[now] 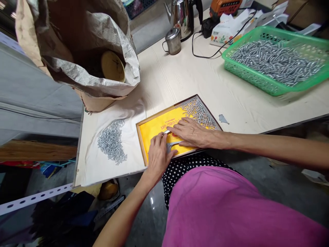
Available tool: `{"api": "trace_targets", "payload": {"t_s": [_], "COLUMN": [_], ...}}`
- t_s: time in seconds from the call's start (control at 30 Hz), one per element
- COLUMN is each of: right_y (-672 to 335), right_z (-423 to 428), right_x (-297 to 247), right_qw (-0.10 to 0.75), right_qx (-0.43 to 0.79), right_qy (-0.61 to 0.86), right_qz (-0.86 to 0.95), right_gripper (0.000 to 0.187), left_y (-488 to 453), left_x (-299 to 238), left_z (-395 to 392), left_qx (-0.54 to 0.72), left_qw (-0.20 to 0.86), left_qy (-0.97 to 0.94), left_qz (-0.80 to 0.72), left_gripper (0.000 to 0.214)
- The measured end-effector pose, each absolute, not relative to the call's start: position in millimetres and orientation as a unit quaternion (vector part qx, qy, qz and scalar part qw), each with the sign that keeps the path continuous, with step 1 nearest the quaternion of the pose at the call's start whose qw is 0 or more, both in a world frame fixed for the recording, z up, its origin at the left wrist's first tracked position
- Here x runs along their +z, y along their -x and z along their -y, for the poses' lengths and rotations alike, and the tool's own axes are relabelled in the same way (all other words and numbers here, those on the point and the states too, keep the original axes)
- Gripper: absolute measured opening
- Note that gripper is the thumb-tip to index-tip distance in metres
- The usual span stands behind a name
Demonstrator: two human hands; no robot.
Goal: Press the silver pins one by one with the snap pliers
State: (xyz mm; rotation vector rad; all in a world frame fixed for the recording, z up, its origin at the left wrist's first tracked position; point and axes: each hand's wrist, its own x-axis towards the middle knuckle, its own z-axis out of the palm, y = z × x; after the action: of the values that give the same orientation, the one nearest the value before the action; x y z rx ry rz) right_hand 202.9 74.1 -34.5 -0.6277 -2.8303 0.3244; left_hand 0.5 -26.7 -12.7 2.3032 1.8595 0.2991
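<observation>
Over a shallow wooden-edged tray (143, 145) lined with yellow printed material, both of my hands meet near the front edge. My left hand (158, 151) is closed around a grey tool (169, 146) with a thin arm; its kind is partly hidden by the fingers. My right hand (194, 133) reaches in from the right, its fingertips against a shiny, narrow metal piece (167, 131) by the left fingers. Its thumb side is near the tool's arm, and what it grips is unclear. Small metal pins (199, 111) lie scattered at the tray's right end.
A pile of pins (111, 142) rests on white cloth (91, 168) left of the tray. Behind stands a large open paper sack (102, 96). A green basket (272, 90) of pins, a metal cup (173, 43) and a kettle (182, 19) stand farther back on the table.
</observation>
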Motion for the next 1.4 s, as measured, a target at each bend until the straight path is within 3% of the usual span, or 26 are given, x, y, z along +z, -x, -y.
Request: {"api": "trace_targets", "payload": {"t_s": [0.2, 0.37, 0.5, 0.7, 0.8, 0.9, 0.97, 1.17, 1.23, 1.4], "right_y": [-184, -168, -163, -161, -160, -161, -162, -159, -157, -158], "right_z": [-75, -74, -76, -77, -79, -86, -89, -72, -64, -59], "right_x": [-37, -51, -64, -63, -48, -36, -33, -40, -42, -43], "right_qw": [0.118, 0.073, 0.071, 0.067, 0.061, 0.062, 0.072, 0.094, 0.083, 0.092], "right_qx": [0.110, 0.101, 0.153, 0.182, 0.140, 0.123, 0.124, 0.111, 0.140, 0.210], "right_qy": [0.233, 0.269, 0.236, 0.227, 0.253, 0.261, 0.267, 0.208, 0.184, 0.153], "right_qz": [0.959, 0.955, 0.957, 0.954, 0.955, 0.956, 0.953, 0.967, 0.969, 0.961], "right_gripper": [0.069, 0.030, 0.022, 0.019, 0.019, 0.046, 0.053, 0.032, 0.014, 0.023], "left_y": [3, 8, 9, 11, 14, 23, 34, 72, 80, 86], "left_x": [-17, -14, -15, -17, -21, -23, -21, -2, 1, -1], "left_z": [-9, -11, -9, -11, -11, -9, -5, 18, 28, 49], "left_qx": [0.012, -0.021, -0.011, -0.002, 0.013, 0.049, 0.082, 0.167, 0.168, 0.169], "left_qw": [0.085, 0.085, 0.099, 0.111, 0.096, 0.090, 0.101, 0.091, 0.090, 0.066], "left_qy": [-0.796, -0.785, -0.778, -0.785, -0.780, -0.779, -0.780, -0.684, -0.664, -0.648], "left_qz": [-0.599, -0.613, -0.620, -0.609, -0.619, -0.619, -0.612, -0.704, -0.723, -0.740], "left_gripper": [0.065, 0.043, 0.027, 0.019, 0.032, 0.051, 0.053, 0.028, 0.025, 0.024]}}
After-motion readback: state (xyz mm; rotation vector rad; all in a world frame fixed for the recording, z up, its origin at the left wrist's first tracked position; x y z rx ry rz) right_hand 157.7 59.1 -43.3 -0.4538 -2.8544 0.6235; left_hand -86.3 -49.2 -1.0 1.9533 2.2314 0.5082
